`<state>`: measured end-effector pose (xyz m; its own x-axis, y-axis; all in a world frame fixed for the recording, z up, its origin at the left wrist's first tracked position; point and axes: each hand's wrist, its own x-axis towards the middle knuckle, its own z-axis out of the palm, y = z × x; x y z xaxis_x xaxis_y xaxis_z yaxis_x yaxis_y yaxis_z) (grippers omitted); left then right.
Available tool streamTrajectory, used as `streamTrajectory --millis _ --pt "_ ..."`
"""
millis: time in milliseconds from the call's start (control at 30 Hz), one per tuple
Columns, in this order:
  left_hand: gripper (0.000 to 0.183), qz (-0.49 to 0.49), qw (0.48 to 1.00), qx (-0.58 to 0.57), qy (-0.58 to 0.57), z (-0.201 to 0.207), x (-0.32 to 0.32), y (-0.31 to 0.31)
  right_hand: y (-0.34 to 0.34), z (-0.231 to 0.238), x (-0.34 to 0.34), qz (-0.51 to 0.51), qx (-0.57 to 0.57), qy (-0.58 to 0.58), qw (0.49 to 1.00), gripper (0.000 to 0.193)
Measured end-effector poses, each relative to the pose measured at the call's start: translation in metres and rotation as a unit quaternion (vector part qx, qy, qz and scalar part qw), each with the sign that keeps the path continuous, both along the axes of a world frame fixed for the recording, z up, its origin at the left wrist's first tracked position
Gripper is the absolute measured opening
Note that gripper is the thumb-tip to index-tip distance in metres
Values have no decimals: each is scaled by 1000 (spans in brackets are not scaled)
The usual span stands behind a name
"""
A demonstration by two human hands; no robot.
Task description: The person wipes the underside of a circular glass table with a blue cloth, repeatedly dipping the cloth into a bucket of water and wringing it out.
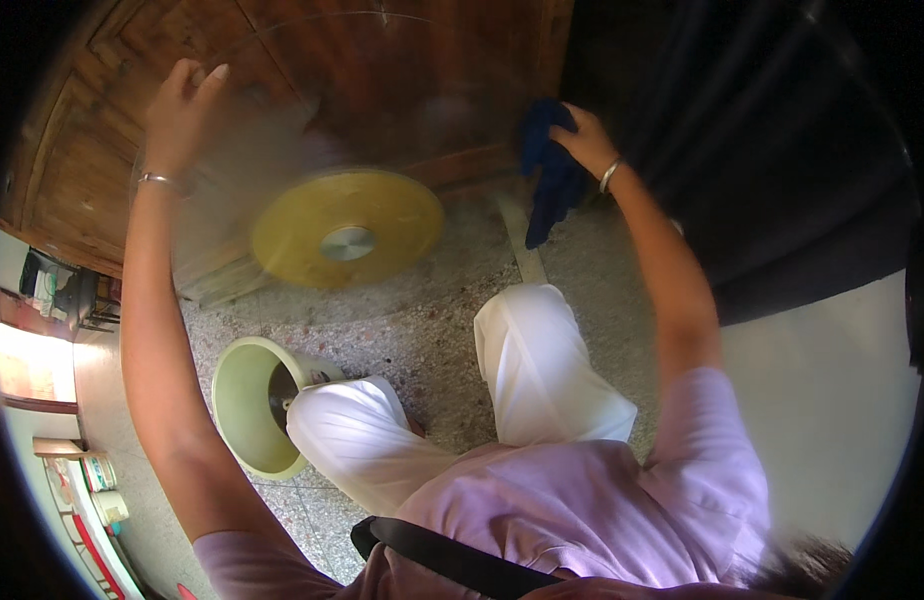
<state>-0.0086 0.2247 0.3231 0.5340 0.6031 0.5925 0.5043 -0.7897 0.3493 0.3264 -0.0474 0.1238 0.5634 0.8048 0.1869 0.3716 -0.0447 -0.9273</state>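
A large see-through round glass panel (pixel 232 150) stands tilted in front of me. At its middle sits a yellow disc (pixel 292 225) with a silvery metal hub (pixel 348 243). My left hand (pixel 177 115) is raised at the far left with its fingers curled over the glass rim. My right hand (pixel 590 145) is closed on a crumpled dark blue cloth (pixel 552 165) at the right side of the glass. The cloth's lower end hangs down over the floor. Exactly where the right rim runs is hard to make out.
A pale green bucket (pixel 244 395) stands on the speckled floor (pixel 432 350) beside my left knee. Brown wooden panelling (pixel 72 150) rises behind the glass. Dark hanging fabric (pixel 782 190) is at the right. White tubs (pixel 109 507) stand at the far left.
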Motion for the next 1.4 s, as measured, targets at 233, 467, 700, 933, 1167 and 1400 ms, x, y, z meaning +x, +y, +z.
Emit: streamTrajectory --millis 233,467,700,933,1167,1400 --pt "38 13 1000 -3 26 -1 -41 48 10 12 -26 40 39 -65 996 26" --pt "31 -26 997 -71 1 1 -46 28 38 54 -41 73 40 -127 988 32" --pt "32 -47 998 -34 -15 -6 -41 49 23 8 -30 7 19 -48 999 30" --pt "34 -26 1000 -9 -2 -12 -16 76 12 -24 -19 -212 118 -135 961 28" --pt "45 20 999 27 22 -26 -32 94 39 -22 -42 -267 57 -206 940 32" --pt "37 94 987 111 71 -25 26 69 7 -58 19 -265 50 -168 948 51"
